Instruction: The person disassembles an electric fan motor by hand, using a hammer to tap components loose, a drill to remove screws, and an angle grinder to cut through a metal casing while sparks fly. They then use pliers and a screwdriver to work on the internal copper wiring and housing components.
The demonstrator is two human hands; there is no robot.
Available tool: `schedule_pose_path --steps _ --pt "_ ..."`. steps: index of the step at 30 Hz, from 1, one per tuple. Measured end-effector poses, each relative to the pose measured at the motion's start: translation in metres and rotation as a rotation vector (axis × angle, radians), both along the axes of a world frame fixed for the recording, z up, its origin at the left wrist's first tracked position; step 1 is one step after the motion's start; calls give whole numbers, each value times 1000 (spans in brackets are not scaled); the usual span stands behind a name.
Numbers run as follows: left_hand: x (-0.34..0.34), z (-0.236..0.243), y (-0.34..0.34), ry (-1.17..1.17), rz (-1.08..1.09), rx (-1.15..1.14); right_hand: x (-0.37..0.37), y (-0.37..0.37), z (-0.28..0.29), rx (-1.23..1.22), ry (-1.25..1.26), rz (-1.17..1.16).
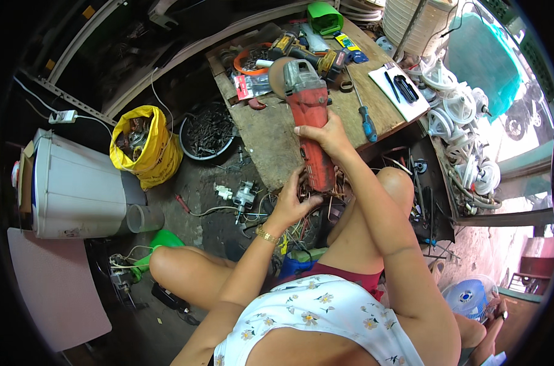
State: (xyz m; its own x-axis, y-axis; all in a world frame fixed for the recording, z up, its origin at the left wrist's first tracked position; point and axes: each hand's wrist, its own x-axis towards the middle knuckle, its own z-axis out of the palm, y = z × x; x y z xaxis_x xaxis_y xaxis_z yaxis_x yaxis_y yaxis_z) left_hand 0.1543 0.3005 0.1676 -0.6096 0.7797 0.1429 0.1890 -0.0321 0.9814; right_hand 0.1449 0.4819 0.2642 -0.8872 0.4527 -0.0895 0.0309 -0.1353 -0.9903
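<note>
My right hand [329, 135] is wrapped round the red body of an angle grinder [306, 107]. The grinder lies over the near part of a worn wooden table [259, 143], its grey head and round disc at the far end. Beside the grinder's rear end, my left hand [294, 200] is open, thumb and fingers apart; whether it touches the casing I cannot tell. Below that end is a tangle of copper-coloured wire or metal [335, 195], partly hidden by the grinder and my arm.
Cordless drills [287, 46], a blue-handled screwdriver [368, 125] and a notepad [405, 91] lie on the table. On the left are a yellow bag [144, 165], a basin of dark metal bits [205, 133] and a white bin [79, 183]. White plastic parts [457, 107] pile up on the right; another person's hand [500, 308] is at lower right.
</note>
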Motion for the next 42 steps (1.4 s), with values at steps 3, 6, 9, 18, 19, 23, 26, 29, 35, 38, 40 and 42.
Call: schedule_pose_path --steps 3,6,9,18,19,23,26,29,35,38,40,42 --pt "14 15 20 -165 20 100 -5 -6 -16 535 69 -139" --pt "9 13 39 -173 179 191 -7 -21 -21 532 104 -63" --pt "9 10 35 -416 90 290 0 -15 -12 7 56 152" --pt "-36 7 4 -152 -124 -55 -21 0 -14 322 39 333" --pt "-44 3 -4 -118 -161 -150 -23 5 -21 518 57 279" --pt "-96 -52 -97 -59 570 -153 -30 11 -37 1089 48 148" --pt "-113 -106 -144 110 1027 -522 -36 16 -54 1290 -2 177" --pt "-106 -145 -152 170 916 -1014 -37 18 -71 1373 55 189" --pt "-87 -191 -135 276 744 -1274 -40 19 -83 1431 -8 225" --pt "-89 -198 -122 260 688 -1368 -41 25 -86 1425 -30 222" --pt "-91 -199 -115 283 658 -1412 -38 32 -88 1413 -36 228" --pt "-95 -200 -118 294 643 -1384 -41 34 -87 1405 -47 239"
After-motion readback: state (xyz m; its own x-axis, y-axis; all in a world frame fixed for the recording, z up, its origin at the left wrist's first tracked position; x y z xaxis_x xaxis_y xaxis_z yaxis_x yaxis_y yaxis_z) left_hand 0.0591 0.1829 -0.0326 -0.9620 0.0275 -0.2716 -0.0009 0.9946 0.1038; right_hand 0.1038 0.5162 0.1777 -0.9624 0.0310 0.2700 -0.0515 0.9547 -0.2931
